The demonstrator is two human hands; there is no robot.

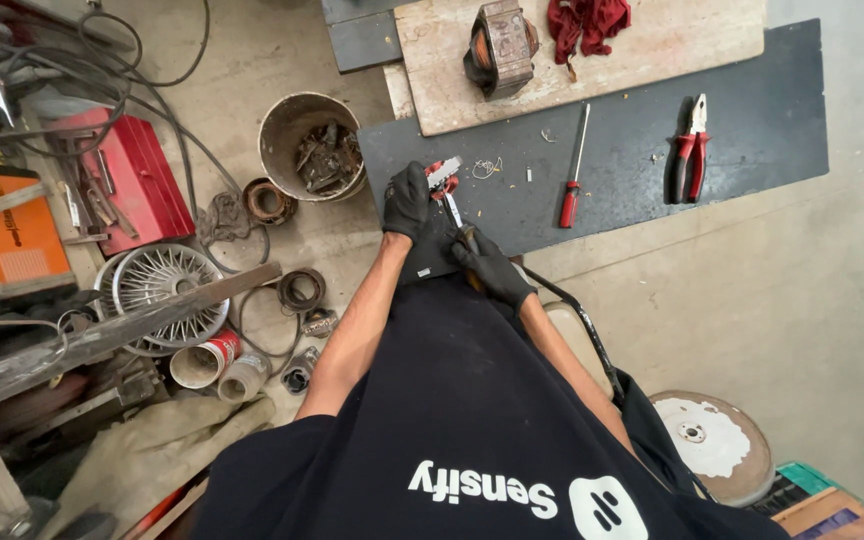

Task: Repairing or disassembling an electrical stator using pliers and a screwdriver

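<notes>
While both black-gloved hands meet at the near edge of the flat dark board [652, 140], the left hand [410, 203] grips a small red-and-silver part [441, 174], and the right hand [489, 266] is clenched on a slim metal tool [456, 215] whose shaft points to 11 o'clock. A red-handled screwdriver [573, 170] lies at 2 o'clock, with pliers [690, 150] beyond.
</notes>
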